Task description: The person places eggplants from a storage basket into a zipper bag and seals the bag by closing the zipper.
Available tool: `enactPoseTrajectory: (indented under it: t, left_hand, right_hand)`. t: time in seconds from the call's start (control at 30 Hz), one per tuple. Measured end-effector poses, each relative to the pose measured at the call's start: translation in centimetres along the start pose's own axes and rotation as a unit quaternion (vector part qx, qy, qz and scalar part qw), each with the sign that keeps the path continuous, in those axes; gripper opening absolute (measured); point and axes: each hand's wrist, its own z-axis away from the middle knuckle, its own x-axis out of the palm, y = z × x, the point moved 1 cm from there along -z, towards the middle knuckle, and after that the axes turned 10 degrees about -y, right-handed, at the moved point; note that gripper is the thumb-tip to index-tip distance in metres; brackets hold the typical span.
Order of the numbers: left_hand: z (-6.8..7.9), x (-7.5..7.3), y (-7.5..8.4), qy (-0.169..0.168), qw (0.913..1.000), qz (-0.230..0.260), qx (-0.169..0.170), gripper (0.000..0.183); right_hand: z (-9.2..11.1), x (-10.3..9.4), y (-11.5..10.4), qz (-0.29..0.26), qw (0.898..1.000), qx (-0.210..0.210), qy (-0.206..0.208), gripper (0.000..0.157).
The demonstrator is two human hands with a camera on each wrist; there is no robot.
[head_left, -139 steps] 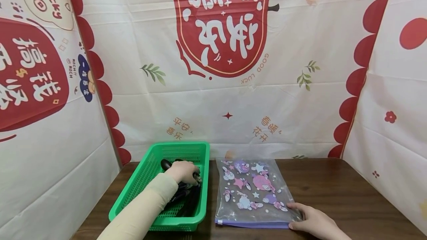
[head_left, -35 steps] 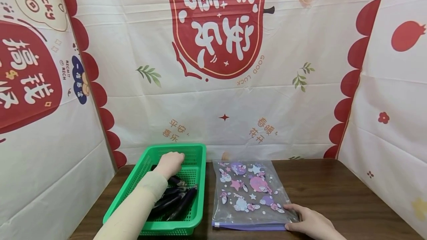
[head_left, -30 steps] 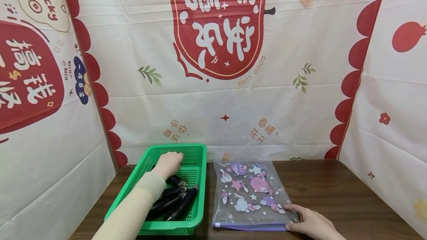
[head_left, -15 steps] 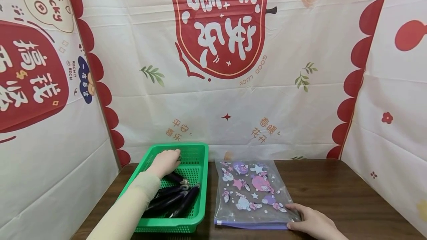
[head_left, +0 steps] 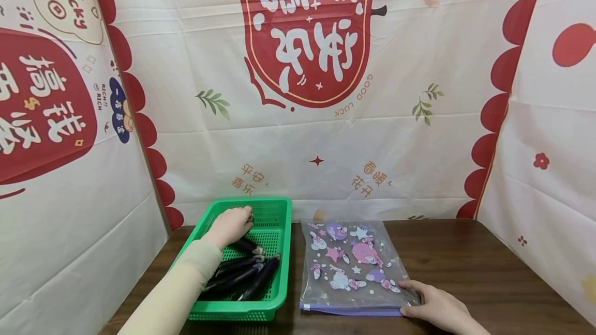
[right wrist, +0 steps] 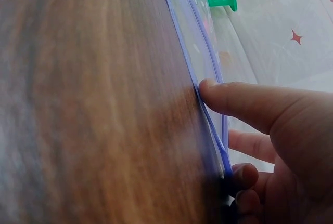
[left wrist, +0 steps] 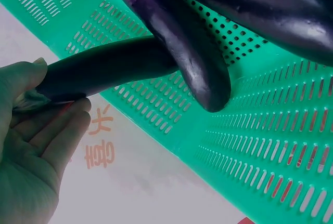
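Observation:
My left hand (head_left: 229, 227) is at the back left of the green plastic basket (head_left: 287, 252). In the left wrist view its thumb and fingers grip the stem end of a long dark eggplant (left wrist: 109, 65). A second eggplant (left wrist: 179, 42) crosses over that one's far end. Several more eggplants (head_left: 233, 279) lie together toward the basket's front. My right hand (head_left: 440, 306) holds the near right corner of a clear zip bag (head_left: 321, 288) printed with cartoon figures and stars. Its thumb touches the purple zip edge (right wrist: 179, 42), with the other fingers curled at the corner.
Basket and bag lie side by side on a dark wooden table (head_left: 447, 252). A white zip slider (head_left: 306, 307) sits at the bag's near left corner. Printed cloth (head_left: 298, 138) hangs behind the table, with more cloth at both sides.
From over the basket's front pile, my left hand has moved to its back left, uncovering the eggplants. Lately it shifts only slightly. My right hand stays at the bag's corner.

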Motion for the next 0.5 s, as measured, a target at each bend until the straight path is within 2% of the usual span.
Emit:
enactPoseTrajectory:
  t: [0.5]
  left_hand:
    - [0.73,0.05,-0.68,0.022,0.9997,0.0,0.01,0.03]
  right_hand:
    - [0.03,-0.03,0.06,-0.002,1.0,-0.004,0.007,0.061]
